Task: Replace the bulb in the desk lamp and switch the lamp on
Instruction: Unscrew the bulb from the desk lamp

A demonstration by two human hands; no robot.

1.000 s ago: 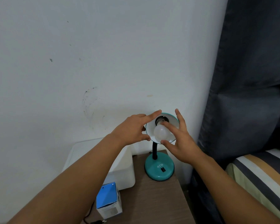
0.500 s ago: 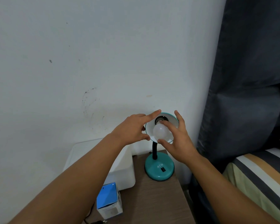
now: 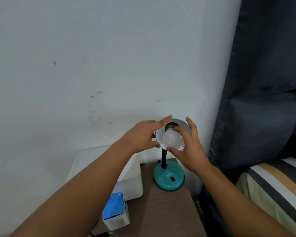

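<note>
A teal desk lamp stands on the wooden bedside table, its round base (image 3: 168,177) bearing a black rocker switch (image 3: 173,179). Its shade (image 3: 184,124) faces me, white inside. A white frosted bulb (image 3: 171,139) sits in the socket at the shade's centre, unlit. My left hand (image 3: 142,135) holds the shade's left rim, index finger along the top edge and thumb at the lower edge. My right hand (image 3: 189,146) has thumb and fingers wrapped around the bulb.
A blue and white bulb box (image 3: 115,212) stands at the table's (image 3: 162,212) front left. A white plastic container (image 3: 132,177) sits left of the lamp against the wall. A dark curtain (image 3: 263,82) hangs on the right, above a striped bed (image 3: 277,185).
My right hand's fingers have shifted around the bulb, turning slightly. The left hand stays on the shade rim.
</note>
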